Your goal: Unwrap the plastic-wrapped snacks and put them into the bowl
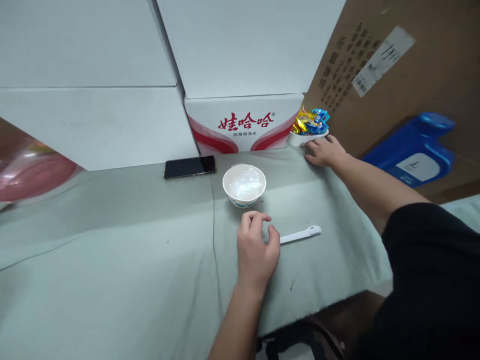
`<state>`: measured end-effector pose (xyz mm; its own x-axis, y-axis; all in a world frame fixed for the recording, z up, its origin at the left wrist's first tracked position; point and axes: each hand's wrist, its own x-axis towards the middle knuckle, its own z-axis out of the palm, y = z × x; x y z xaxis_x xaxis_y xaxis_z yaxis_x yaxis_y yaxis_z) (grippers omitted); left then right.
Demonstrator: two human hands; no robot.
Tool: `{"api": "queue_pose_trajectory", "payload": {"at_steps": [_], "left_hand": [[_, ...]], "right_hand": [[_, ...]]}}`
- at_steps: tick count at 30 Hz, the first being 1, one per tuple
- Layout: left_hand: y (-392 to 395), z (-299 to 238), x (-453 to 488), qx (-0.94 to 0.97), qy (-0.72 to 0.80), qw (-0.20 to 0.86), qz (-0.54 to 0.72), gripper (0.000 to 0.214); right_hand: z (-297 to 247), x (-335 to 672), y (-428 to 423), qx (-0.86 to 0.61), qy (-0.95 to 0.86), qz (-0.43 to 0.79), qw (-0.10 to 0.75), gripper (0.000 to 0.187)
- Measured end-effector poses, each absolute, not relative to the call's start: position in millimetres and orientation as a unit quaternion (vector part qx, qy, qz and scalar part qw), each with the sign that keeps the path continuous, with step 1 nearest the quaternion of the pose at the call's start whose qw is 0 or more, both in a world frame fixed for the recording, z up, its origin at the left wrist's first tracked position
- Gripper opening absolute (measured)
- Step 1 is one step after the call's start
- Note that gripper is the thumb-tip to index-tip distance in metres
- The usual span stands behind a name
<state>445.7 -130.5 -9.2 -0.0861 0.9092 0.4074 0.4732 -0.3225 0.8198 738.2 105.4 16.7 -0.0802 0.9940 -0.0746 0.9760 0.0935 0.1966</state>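
Observation:
My left hand (pixel 257 247) lies on the grey-green cloth (pixel 112 260) just in front of a white bowl (pixel 244 185) lined with clear plastic film. Its fingers are curled and its thumb presses on the handle end of a white spoon (pixel 302 234), which lies flat and points right. My right hand (pixel 323 151) reaches to the far right corner. Its fingers are stretched flat on the cloth and touch the base of a small white bowl (pixel 300 139) heaped with wrapped candies (pixel 312 121) in gold and blue.
A black phone (pixel 189 166) lies left of the white bowl. White cartons (pixel 86 120) and a red-printed water box (pixel 243 125) wall off the back. A brown carton (pixel 420 65) and a blue plastic object (pixel 416 150) stand at the right. The table edge runs along the lower right.

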Motion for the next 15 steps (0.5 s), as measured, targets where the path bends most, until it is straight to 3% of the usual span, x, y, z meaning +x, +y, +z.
{"api": "queue_pose_trajectory", "payload": {"at_steps": [6, 12, 15], "left_hand": [[-122, -4, 441, 0.629, 0.552, 0.218, 0.502, 0.016], [-134, -1, 442, 0.618, 0.555, 0.232, 0.506, 0.017], [-139, -1, 437, 0.616, 0.552, 0.233, 0.512, 0.016]], "right_hand": [[4, 707, 108, 0.648, 0.759, 0.004, 0.071, 0.054], [12, 663, 5, 0.501, 0.859, -0.036, -0.096, 0.059], [27, 625, -35, 0.407, 0.903, -0.028, -0.131, 0.056]]}}
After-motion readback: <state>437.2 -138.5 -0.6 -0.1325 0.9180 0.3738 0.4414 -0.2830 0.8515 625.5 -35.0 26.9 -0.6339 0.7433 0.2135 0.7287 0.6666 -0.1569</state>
